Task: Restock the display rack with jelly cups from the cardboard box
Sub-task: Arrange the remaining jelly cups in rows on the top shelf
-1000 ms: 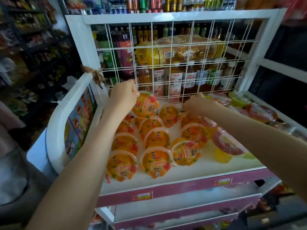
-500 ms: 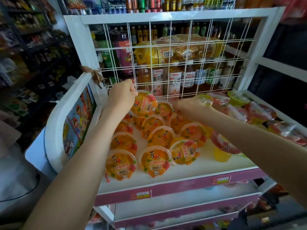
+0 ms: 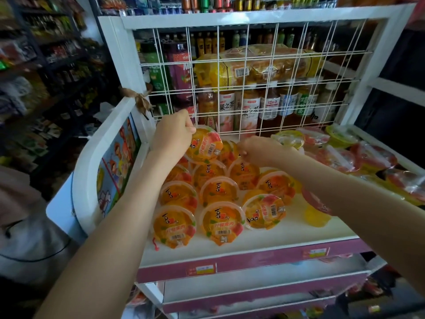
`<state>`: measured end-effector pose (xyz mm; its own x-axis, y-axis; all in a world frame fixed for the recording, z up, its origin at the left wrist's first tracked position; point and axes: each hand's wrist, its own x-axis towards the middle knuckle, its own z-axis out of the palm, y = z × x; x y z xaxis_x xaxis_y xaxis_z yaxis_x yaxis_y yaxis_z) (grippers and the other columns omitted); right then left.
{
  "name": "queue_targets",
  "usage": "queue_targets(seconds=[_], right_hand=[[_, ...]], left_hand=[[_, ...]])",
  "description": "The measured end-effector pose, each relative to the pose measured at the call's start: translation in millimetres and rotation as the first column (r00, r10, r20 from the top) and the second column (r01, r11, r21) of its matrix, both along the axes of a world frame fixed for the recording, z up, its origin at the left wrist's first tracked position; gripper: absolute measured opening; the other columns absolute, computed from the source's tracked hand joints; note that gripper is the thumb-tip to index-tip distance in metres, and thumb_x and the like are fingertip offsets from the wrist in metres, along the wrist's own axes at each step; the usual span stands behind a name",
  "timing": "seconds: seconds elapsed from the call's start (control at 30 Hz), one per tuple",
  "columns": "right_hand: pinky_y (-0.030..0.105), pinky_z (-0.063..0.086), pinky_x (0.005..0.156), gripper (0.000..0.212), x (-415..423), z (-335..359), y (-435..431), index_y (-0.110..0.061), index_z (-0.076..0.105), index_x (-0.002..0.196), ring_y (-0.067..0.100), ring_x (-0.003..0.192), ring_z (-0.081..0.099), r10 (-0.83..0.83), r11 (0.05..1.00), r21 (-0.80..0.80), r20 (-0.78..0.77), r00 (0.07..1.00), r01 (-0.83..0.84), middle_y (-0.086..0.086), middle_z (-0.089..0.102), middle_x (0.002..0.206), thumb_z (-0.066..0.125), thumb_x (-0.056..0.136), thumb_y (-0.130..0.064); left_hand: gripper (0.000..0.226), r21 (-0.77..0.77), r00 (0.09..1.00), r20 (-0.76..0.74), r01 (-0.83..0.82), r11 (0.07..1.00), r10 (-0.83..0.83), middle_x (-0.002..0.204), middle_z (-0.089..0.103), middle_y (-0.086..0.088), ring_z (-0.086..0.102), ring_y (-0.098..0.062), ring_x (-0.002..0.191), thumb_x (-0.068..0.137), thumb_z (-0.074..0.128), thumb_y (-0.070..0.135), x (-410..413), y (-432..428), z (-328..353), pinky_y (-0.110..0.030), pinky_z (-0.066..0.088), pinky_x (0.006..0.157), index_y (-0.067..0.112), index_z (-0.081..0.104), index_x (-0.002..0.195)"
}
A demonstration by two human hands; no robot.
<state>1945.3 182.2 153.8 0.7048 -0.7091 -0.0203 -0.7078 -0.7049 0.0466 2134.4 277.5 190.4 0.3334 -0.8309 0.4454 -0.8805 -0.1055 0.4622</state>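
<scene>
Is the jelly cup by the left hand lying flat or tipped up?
Tipped up: the jelly cup leans on other orange cups, label facing the camera.

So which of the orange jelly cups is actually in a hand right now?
The rearmost orange cup, by the wire grid: the left hand grips its rim and it is tilted up, while the others lie on the shelf.

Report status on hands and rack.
Left hand gripping orange jelly cup at shelf back. Right hand fingering back-row cups, grip unclear. Wire grid close behind.
</scene>
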Motion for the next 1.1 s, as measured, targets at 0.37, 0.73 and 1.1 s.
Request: queue_targets(seconds=[0.37,0.73,1.1], right_hand=[[0.039,0.040,0.100,0.055,33.3,-4.9,-38.6,-0.010,0.037,0.142,0.031,0.125,0.047,-0.197,0.960,0.240,0.216,0.956,0.144,0.016,0.051,0.135,0.053,0.095,-0.033],[0.034,0.048,0.075,0.034,6.7,-9.7,-49.5,-0.016,0.057,0.116,0.022,0.087,0.057,-0.058,0.992,0.124,0.247,0.967,0.027,0.007,0.058,0.091,0.050,0.088,0.001],[0.035,0.040,0.069,0.024,-2.5,-15.1,-50.7,-0.008,0.051,0.108,0.028,0.091,0.053,-0.204,0.976,0.117,0.191,0.960,0.184,0.014,0.059,0.108,0.043,0.088,0.005]], left_hand=[[0.018,0.029,1.000,0.004,-0.016,0.999,0.016,0.088,0.063,-0.002,0.058,-0.021,0.087,0.096,0.051,0.018,-1.5,-2.0,0.8,-0.038,0.050,0.074,0.018,0.051,0.078],[0.016,0.014,1.000,0.021,0.012,1.000,-0.012,0.086,0.063,-0.004,0.058,-0.021,0.084,0.095,0.054,0.017,0.1,-19.7,-3.7,-0.032,0.042,0.068,0.014,0.052,0.080],[0.011,0.055,0.999,-0.015,0.038,0.998,-0.037,0.090,0.062,-0.003,0.057,-0.020,0.086,0.094,0.056,0.018,-7.0,-27.9,-8.1,-0.034,0.045,0.073,0.013,0.058,0.084]])
